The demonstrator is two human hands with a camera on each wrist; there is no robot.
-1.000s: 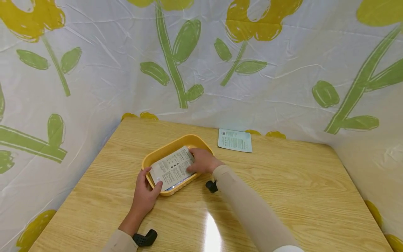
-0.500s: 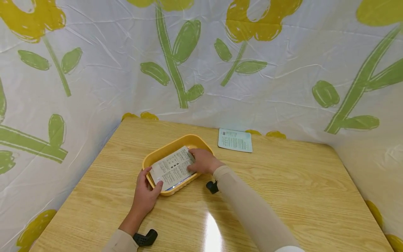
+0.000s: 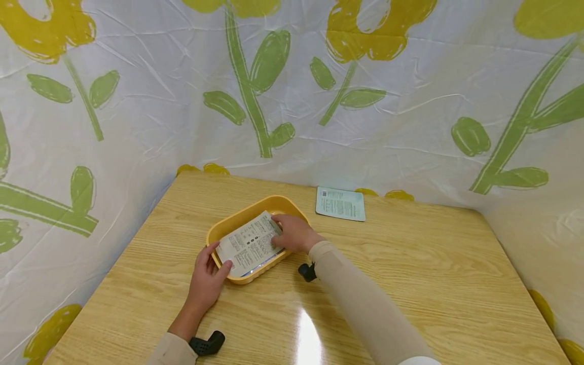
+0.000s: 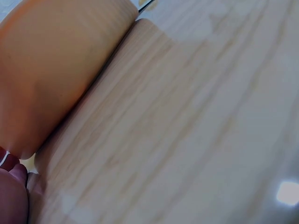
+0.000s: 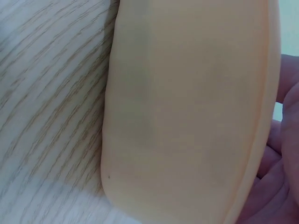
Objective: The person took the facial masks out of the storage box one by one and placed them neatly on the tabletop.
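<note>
A yellow plastic basket stands on the wooden table, its outer wall filling much of both wrist views. Inside it lies a flat whitish packet covered in small dark print, with a shiny blue edge showing beneath its near side. My left hand holds the basket's near left corner, thumb and fingers on either side of it. My right hand reaches over the right rim and grips the packet's right end between thumb and fingers. In the right wrist view, some fingers show behind the basket wall.
A pale green printed packet lies flat at the back of the table, near the flower-patterned cloth that hangs behind and at the sides. Black devices are worn at both wrists.
My left hand has shifted slightly left, its thumb drawing back from the packet toward the rim. The packet has moved very little, and my right hand stays in nearly the same place.
</note>
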